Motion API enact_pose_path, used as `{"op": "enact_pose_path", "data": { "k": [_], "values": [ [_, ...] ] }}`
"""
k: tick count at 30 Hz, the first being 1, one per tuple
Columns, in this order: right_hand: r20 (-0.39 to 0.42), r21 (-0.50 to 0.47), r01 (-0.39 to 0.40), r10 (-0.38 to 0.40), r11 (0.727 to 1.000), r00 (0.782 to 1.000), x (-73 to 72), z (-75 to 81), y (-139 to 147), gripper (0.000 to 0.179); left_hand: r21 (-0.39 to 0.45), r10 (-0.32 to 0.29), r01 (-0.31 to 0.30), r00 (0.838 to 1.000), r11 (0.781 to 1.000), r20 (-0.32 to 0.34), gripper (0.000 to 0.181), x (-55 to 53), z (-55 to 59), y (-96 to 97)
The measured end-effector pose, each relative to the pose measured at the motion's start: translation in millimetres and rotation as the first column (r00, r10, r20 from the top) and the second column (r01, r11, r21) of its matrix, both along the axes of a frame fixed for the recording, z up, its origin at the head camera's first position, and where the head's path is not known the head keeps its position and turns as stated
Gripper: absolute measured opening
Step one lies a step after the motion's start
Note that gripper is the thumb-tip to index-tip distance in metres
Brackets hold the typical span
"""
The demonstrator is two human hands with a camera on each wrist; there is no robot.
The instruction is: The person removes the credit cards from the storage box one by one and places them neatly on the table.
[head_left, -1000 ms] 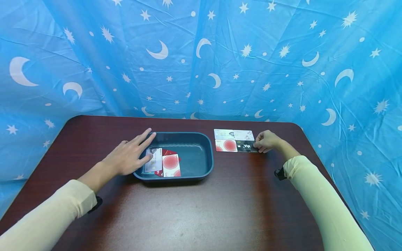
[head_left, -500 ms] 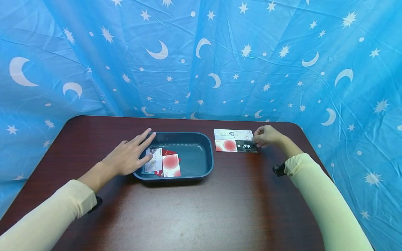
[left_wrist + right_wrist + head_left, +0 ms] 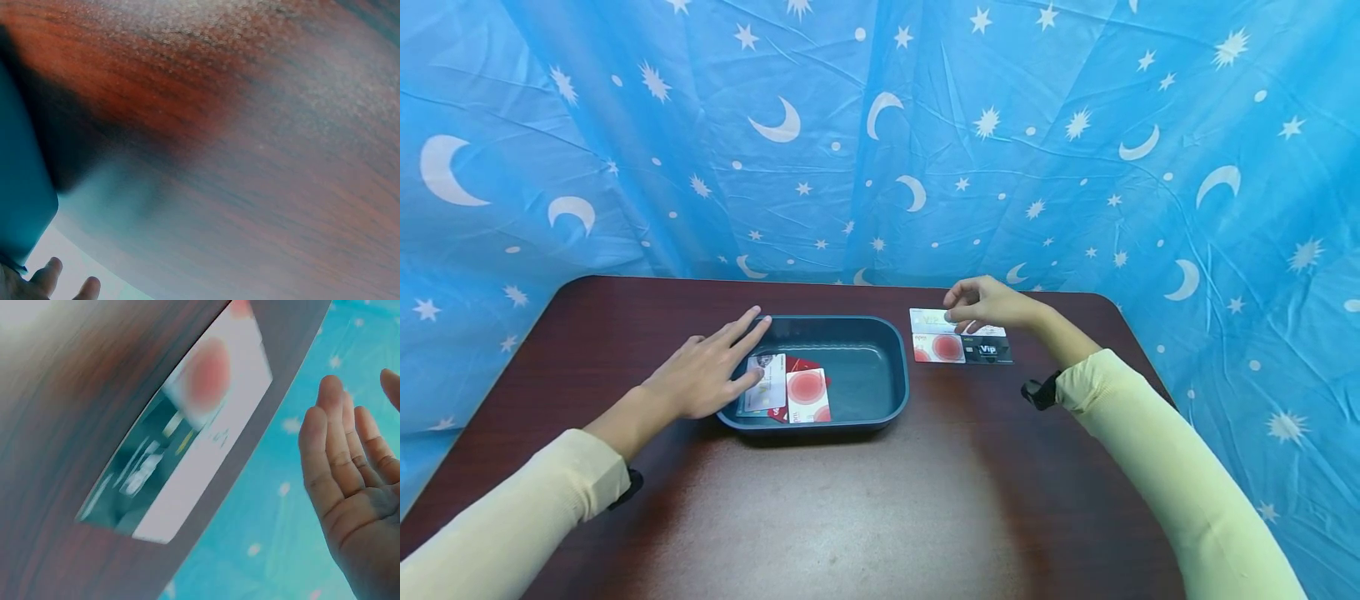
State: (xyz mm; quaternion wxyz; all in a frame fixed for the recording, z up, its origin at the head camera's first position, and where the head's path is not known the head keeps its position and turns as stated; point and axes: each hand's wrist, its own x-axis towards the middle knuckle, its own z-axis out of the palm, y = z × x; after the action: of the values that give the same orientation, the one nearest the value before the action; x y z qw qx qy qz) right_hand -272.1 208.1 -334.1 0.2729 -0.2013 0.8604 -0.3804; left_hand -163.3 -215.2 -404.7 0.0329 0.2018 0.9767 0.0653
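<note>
A dark blue tray (image 3: 868, 417) stands left of centre on the table. My left hand (image 3: 700, 375) rests at its left rim with the fingers spread, the thumb over a silvery card (image 3: 765, 385). Beside that card lies a white card with a red circle (image 3: 807, 393), red cards partly showing beneath. To the right of the tray, cards form a two-by-two block: a white VIP card (image 3: 927, 321), a red-circle card (image 3: 938, 348), a black Vip card (image 3: 988, 351) and a white one mostly covered. My right hand (image 3: 1000, 306) hovers above the block, fingers loosely bent, holding nothing.
The dark wooden table (image 3: 850, 517) has rounded far corners. A blue curtain (image 3: 820, 200) with white moons and stars hangs directly behind it. In the left wrist view, the tray's outer wall (image 3: 22, 162) fills the left edge.
My right hand has let go of the black card's right edge, risen, and moved left over the white cards in the back row. The left hand and the tray have stayed put.
</note>
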Motion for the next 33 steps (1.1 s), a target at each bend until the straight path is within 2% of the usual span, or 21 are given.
{"op": "enact_pose_path", "data": {
  "k": [9, 18, 26, 33],
  "values": [
    [0.059, -0.051, -0.069, 0.072, 0.996, 0.996, 4.1, 9.8, -60, 0.037, -0.001, 0.003, -0.003, 1.000, 1.000, -0.001, 0.079, -0.6, 0.0, -1.1],
    [0.054, -0.060, -0.188, 0.191, 0.980, 0.980, 10.9, 12.7, -120, 0.042, 0.000, 0.001, -0.001, 1.000, 1.000, -0.002, 0.080, -2.0, -0.8, -0.4],
    [0.082, -0.053, -0.279, 0.283, 0.959, 0.956, 18.9, 4.9, -160, 0.043, -0.002, 0.005, -0.004, 1.000, 1.000, 0.014, 0.079, -2.7, -0.3, -0.8],
    [0.104, 0.002, -0.290, 0.288, 0.957, 0.952, 25.8, -10.4, -177, 0.044, 0.000, 0.004, -0.004, 1.000, 1.000, 0.013, 0.078, -2.5, 0.2, -1.5]
  ]
}}
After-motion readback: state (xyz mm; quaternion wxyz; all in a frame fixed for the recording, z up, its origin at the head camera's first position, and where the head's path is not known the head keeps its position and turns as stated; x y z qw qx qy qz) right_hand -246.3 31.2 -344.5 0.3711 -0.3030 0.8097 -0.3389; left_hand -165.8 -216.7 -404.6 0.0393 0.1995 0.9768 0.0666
